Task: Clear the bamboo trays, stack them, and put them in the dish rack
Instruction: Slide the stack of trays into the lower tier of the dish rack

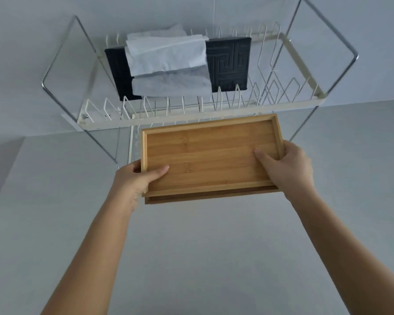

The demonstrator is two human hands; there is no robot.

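Observation:
Two bamboo trays (205,153) lie stacked one on the other, held in the air just in front of the dish rack (146,120). The lower tray shows only as a strip along the near edge. My left hand (137,180) grips the stack's left end, thumb on top. My right hand (287,165) grips the right end, thumb inside the upper tray. The upper tray holds nothing. The white wire rack with chrome side frames stands on the grey counter against the wall, its front rail just beyond the stack's far edge.
In the rack's left half sits a black patterned tissue box (229,64) with white tissue (168,57) draped over it. White wire dividers (280,87) fill the rack's right half. The grey counter (191,258) spreads below my arms.

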